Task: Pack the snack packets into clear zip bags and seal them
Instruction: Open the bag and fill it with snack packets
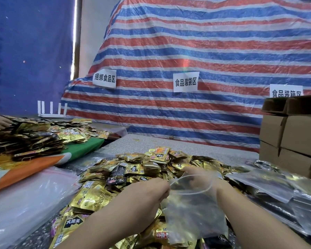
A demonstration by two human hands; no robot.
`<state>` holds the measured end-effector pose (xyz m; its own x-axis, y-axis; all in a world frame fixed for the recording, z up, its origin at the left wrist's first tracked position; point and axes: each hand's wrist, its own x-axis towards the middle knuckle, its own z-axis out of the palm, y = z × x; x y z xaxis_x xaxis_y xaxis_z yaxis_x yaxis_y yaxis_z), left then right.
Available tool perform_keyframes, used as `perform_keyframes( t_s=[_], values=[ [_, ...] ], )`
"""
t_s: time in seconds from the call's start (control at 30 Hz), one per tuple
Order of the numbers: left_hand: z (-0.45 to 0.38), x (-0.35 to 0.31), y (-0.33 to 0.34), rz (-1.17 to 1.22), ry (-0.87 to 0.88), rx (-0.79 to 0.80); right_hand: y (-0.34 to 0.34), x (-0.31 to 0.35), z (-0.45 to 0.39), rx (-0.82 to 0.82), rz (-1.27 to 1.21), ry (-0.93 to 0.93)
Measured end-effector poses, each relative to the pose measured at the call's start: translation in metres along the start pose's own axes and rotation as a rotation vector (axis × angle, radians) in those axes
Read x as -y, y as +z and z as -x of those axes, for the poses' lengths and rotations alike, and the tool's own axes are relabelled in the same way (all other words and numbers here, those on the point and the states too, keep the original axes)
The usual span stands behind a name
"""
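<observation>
Head view looked down over a big heap of gold snack packets (pixel 133 169) spread across the middle of the speckled surface (pixel 196 146). One packet at the lower left of the frame had 大魔王 printed in bold on a black badge; most of the other print was too small or blurry to read. Three white paper signs were stuck on the red, white and blue striped tarp (pixel 205 51) behind: 捆绑食品区 (pixel 105 78) left of centre, 食品装袋区 (pixel 185 82) in the middle, and a third sign (pixel 286 91) at the right, its bottom cut off by brown cardboard boxes (pixel 291 133), reading something like 食品装箱区.

Both hands were low in the centre of the frame, right on top of the heap. The left hand (pixel 151 193) pinched the left edge of a clear zip bag (pixel 192 212) at its mouth. The right hand (pixel 199 178) was pushed inside the open mouth, seen through the plastic, so I couldn't tell whether its fingers were curled or flat. The bag hung between the forearms with some gold packets already in it.

Filled zip bags (pixel 276 193) lay at the lower right, empty clear bags (pixel 25 194) at the lower left, and a white router (pixel 51 111) stood at the far left edge.
</observation>
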<state>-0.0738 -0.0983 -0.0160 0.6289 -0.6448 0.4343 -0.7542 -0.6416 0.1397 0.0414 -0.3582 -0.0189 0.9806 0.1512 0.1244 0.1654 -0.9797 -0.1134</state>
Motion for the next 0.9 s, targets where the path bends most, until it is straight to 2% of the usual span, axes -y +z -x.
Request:
perform_keyframes(
  t_s=[0.07,0.13,0.23,0.43,0.57,0.67,0.77,0.9],
  values=[
    [-0.001,-0.001,-0.001,-0.004,0.005,-0.003,-0.002,-0.003,0.003,-0.123,-0.009,-0.044],
    [-0.002,-0.003,-0.001,0.002,0.013,-0.012,-0.01,-0.009,0.014,-0.188,-0.114,0.028],
    [-0.004,-0.006,-0.002,-0.008,0.035,-0.015,-0.035,-0.015,0.028,-0.258,-0.556,0.135],
    [-0.01,-0.009,0.0,-0.015,0.024,-0.025,-0.086,-0.016,0.063,-0.436,-1.134,0.122],
    [-0.011,-0.016,-0.002,-0.025,0.048,-0.037,-0.117,-0.005,0.093,-0.484,-1.493,0.002],
    [-0.012,-0.019,-0.005,-0.02,0.051,-0.05,-0.129,0.005,0.115,-0.469,-1.676,-0.121],
    [-0.012,-0.021,-0.01,-0.011,0.045,-0.05,-0.133,0.01,0.13,-0.42,-1.762,-0.257],
    [-0.012,-0.022,-0.013,-0.02,0.058,-0.058,-0.135,0.017,0.141,-0.346,-1.751,-0.447]
  ],
)
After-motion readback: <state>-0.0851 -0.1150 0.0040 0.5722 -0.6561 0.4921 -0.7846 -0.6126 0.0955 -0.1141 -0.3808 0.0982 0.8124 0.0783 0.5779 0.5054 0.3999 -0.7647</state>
